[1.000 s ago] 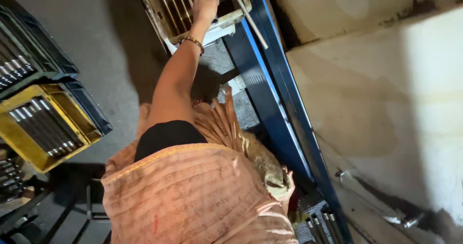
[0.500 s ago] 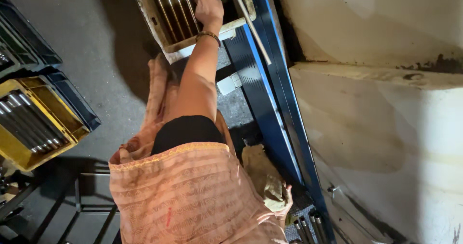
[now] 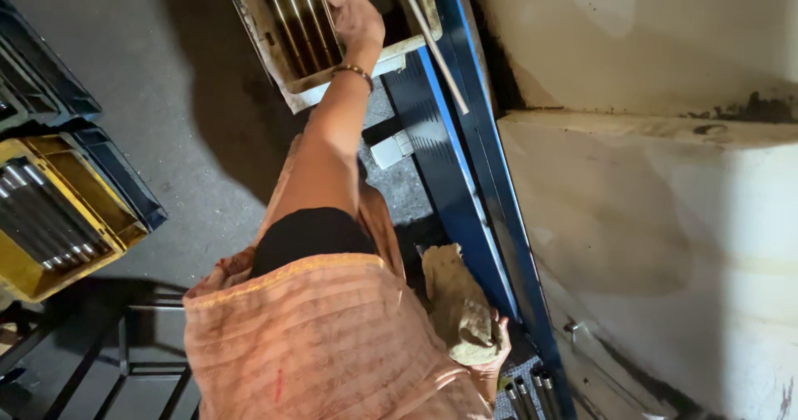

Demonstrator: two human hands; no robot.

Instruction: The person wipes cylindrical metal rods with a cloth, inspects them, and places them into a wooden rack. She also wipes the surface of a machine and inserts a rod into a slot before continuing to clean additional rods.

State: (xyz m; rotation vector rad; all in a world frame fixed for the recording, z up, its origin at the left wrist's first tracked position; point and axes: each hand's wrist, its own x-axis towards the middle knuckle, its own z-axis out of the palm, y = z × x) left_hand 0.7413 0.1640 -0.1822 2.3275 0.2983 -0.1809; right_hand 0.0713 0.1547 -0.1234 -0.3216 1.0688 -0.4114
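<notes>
Fingers of the left hand [image 3: 356,17] curl around metal rods [image 3: 301,21] in the white tray [image 3: 287,83] at 12 o'clock (grip partly hidden); the right hand [image 3: 490,349] clutches a tan cloth [image 3: 457,304] at 5 o'clock

— Where do we stand with the hands? 
— Our left hand [image 3: 356,17] is stretched out ahead, inside the crate [image 3: 274,79] at the top, resting on the metal rods [image 3: 303,13] that lie side by side in it. Our right hand [image 3: 490,349] is low and near us, gripping a cloth [image 3: 455,304]
— And around us? 
— A frame rail [image 3: 465,179] runs from the crate down past the cloth, with a wall [image 3: 665,221] to its right. Short rods [image 3: 528,395] lie just below the right hand. Far left sits a second crate [image 3: 50,254] holding more rods [image 3: 41,212], another crate [image 3: 33,88] behind it
</notes>
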